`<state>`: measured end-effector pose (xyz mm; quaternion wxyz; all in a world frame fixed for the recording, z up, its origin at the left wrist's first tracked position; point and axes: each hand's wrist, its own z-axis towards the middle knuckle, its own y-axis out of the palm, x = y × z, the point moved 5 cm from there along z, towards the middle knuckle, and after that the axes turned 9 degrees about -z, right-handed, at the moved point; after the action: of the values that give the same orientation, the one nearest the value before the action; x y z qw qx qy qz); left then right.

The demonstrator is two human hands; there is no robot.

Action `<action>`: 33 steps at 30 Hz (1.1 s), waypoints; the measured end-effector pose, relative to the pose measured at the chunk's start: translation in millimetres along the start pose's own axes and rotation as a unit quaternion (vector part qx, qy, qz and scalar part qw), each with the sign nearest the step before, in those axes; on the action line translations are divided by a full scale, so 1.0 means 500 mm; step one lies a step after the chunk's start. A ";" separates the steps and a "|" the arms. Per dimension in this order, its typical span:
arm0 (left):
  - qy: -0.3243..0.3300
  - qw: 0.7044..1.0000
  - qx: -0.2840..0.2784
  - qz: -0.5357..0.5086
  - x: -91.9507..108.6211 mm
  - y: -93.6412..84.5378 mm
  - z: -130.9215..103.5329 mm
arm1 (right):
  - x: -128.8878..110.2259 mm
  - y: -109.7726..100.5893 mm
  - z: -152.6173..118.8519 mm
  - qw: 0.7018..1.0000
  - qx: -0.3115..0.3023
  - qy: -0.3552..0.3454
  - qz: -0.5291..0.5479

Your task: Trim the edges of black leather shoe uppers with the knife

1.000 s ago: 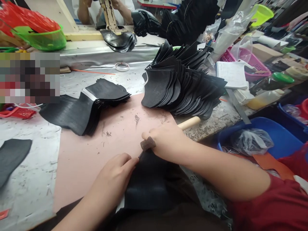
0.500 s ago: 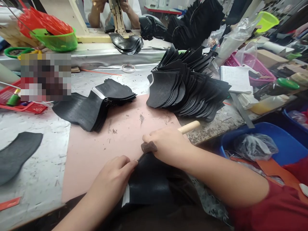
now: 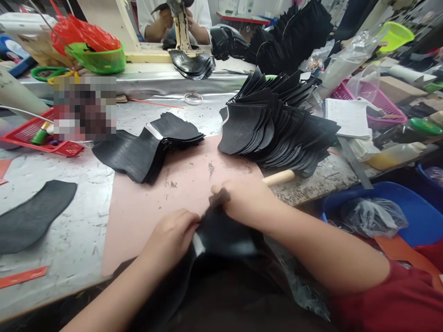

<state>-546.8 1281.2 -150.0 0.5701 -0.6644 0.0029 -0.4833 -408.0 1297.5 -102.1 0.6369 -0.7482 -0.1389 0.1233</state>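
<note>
A black leather piece (image 3: 228,235) with a white strip lies over my lap at the table's front edge. My left hand (image 3: 178,228) pinches its upper left edge. Just to the right, my right hand (image 3: 242,200) is closed on its dark upper edge. A pale wooden handle (image 3: 279,177) sticks out to the right behind my right hand; its other end is hidden. Ahead lie a stack of black pieces (image 3: 138,152) with a white band and a larger fanned pile (image 3: 277,129).
The pink mat (image 3: 138,221) covers the table's front. A single black piece (image 3: 38,214) and a red basket (image 3: 69,148) lie left. Right are a notebook (image 3: 348,117), a metal ruler (image 3: 356,163) and a blue tub (image 3: 415,212). Another person's hands work at a machine (image 3: 182,32).
The view has shifted, so the table things appear farther right. The leather between my hands has bent and its white strip sits higher, nearer my left fingers. Both hands still hold the piece.
</note>
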 end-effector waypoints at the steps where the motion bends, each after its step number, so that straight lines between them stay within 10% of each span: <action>1: 0.007 1.000 0.018 -0.001 -0.003 0.000 0.010 | 0.009 -0.003 0.006 1.000 0.010 0.015 -0.007; 33: -0.014 0.999 0.002 0.031 -0.013 -0.014 -0.033 | -0.043 0.001 0.023 1.000 -0.016 -0.024 -0.012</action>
<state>-564.8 1275.1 -150.8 0.5864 -0.6693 0.0149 -0.4561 -432.2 1300.2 -104.2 0.6230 -0.7532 -0.1653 0.1312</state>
